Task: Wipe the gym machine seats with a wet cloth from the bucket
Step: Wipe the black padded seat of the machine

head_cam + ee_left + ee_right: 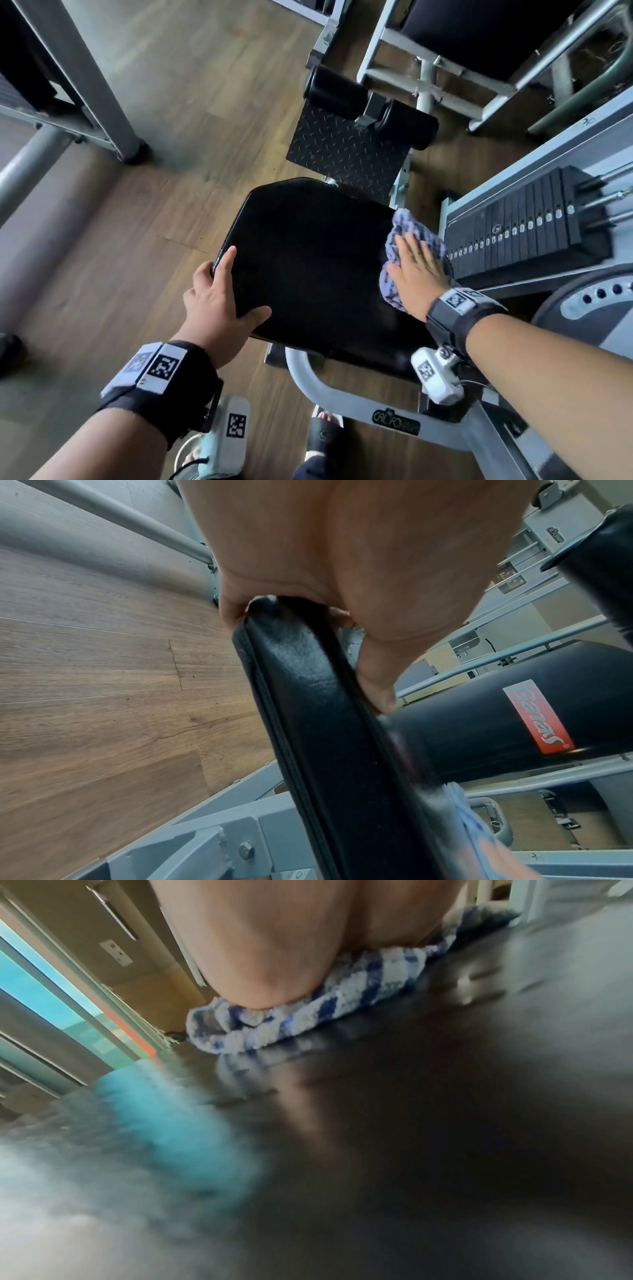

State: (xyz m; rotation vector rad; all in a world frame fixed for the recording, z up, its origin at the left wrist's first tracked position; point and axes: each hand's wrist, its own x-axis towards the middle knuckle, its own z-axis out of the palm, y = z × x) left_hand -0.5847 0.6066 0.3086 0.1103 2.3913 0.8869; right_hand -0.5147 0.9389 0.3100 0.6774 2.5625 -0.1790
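A black padded seat point(308, 260) of a grey gym machine fills the middle of the head view. A blue-and-white checked cloth point(407, 222) lies on its right edge. My right hand point(416, 270) presses flat on the cloth with straight fingers; in the right wrist view the palm point(260, 947) bears down on the cloth point(308, 1015) over the shiny seat point(411, 1123). My left hand point(222, 301) grips the seat's near left corner, thumb on top and fingers round the edge. The left wrist view shows that hand point(342, 555) wrapped over the seat edge point(308, 696).
A black weight stack point(520, 226) stands right of the seat. A chequer-plate footrest point(342, 150) and black roller pads point(335, 90) lie beyond it. Grey machine frames point(99, 85) stand on the wooden floor point(120, 240) at left. A pale bucket rim point(186, 452) shows by my feet.
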